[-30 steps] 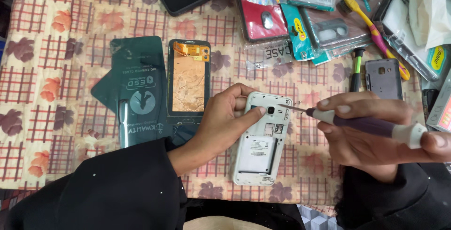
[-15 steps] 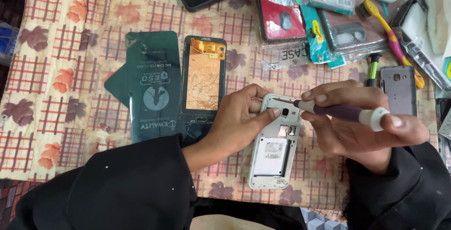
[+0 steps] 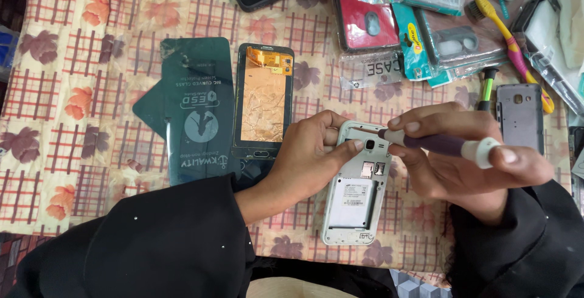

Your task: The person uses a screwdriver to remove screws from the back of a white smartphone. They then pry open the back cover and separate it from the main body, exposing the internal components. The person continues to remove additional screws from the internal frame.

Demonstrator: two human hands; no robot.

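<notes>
Matt white plastic phone frame (image 3: 354, 194); smooth purple plastic screwdriver (image 3: 447, 146); coppery foil backing the screen panel (image 3: 264, 108); glossy film sleeve (image 3: 198, 115); printed cloth covers the counter (image 3: 79, 79).

Left hand (image 3: 313, 152) steadying opened white phone (image 3: 356, 191), right hand (image 3: 468, 164) holding purple screwdriver (image 3: 441, 145), tip seemingly at phone's top edge

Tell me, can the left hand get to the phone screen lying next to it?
Probably yes. The left hand rests on the white phone body, and the detached screen lies just beside it on the tablecloth with nothing in between. It would have to let go of the phone first.
</notes>
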